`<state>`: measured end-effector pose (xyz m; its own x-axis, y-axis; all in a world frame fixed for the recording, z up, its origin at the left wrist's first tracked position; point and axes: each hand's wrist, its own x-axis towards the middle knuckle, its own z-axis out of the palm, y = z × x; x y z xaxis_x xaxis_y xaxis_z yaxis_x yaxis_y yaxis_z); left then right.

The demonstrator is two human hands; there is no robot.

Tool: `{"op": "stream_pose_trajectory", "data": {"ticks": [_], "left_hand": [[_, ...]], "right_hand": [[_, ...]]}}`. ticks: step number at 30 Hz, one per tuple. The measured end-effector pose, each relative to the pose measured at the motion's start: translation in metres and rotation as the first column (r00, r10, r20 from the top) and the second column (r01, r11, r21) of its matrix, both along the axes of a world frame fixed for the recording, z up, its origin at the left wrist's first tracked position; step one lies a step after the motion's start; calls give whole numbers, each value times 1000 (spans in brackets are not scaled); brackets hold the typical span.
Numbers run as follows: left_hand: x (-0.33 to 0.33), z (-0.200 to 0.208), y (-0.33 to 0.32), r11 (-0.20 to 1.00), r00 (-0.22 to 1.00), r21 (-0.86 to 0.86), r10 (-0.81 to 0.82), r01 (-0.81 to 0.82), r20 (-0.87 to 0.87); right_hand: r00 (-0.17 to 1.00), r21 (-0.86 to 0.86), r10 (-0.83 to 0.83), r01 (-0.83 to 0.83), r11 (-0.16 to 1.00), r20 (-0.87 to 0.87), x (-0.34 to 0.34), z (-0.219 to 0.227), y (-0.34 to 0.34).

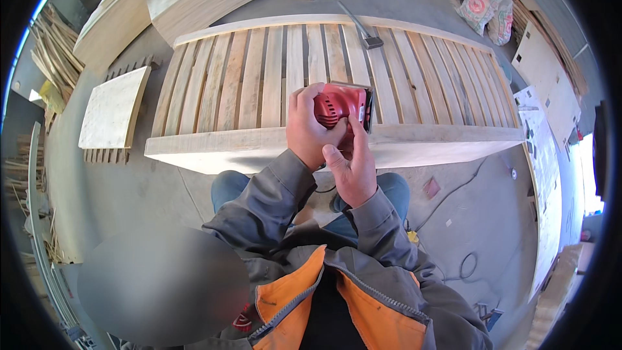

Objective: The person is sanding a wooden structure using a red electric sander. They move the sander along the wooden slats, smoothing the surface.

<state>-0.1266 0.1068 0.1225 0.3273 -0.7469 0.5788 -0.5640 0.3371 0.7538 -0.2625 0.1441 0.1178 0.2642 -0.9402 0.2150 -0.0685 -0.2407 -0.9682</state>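
Both hands grip the red sander (342, 106) at the slatted wooden frame's (259, 78) near edge — left hand (310, 126) fingers clamped over its top, right hand (351, 165) fingers wrapped round its rear.

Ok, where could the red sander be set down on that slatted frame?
The pale wooden slatted frame is bare left of the hands and right, between the red electric sander and the far rail. Crowded only at the grey hammer, top centre.

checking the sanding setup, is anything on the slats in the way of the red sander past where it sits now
Yes. Both hands, left hand and right hand, grip the red sander at the slatted panel's near rail. A hammer lies across the far slats, just right of the sander's line.
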Motion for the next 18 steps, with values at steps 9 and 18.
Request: {"op": "stream_pose_trajectory", "data": {"ticks": [9, 18], "left_hand": [[2, 9, 46, 987, 990, -159, 39, -17, 138], [4, 14, 78, 939, 967, -229, -245, 256, 78]], "right_hand": [[966, 9, 123, -128, 992, 229, 20, 15, 20], [898, 82, 111, -160, 984, 425, 11, 19, 16]]}}
